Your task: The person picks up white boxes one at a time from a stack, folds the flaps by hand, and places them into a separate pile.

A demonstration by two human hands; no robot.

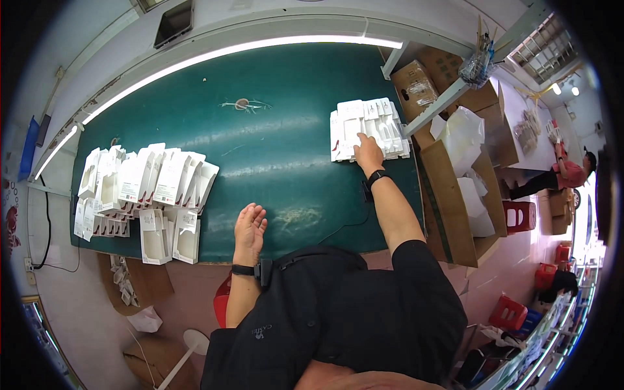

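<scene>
- Flat white cardboard blanks [368,128] lie in an overlapping pile at the far right of the green tabletop [279,149], just beside a metal post and the open brown cartons [448,195] off the table's right end.
- Head view, right hand [367,153]: arm stretched forward, palm down on the near edge of the pile, fingers spread flat across the top sheets. It touches the pile; whether a sheet is pinched I cannot tell.
- Head view, left hand [249,224]: rests near the front edge of the tabletop, fingers loosely extended and slightly curled, gripping nothing. It is well apart from the pile. Both wrists carry dark bands.
- Head view, left side: folded white boxes [146,179] with window cut-outs stand and lean in rows, with a few more set just in front of them.
- Head view, surroundings: a small tangle of cord [242,104] lies at the far middle of the tabletop; a red stool [520,216] stands on the floor at right; another person [565,172] in a red top works in the distance.
- Handling judgement: the blanks look thin, light and fairly stiff, yet prone to creasing and to sliding over one another. A pinch at a free edge of the top sheet looks the soundest hold.
</scene>
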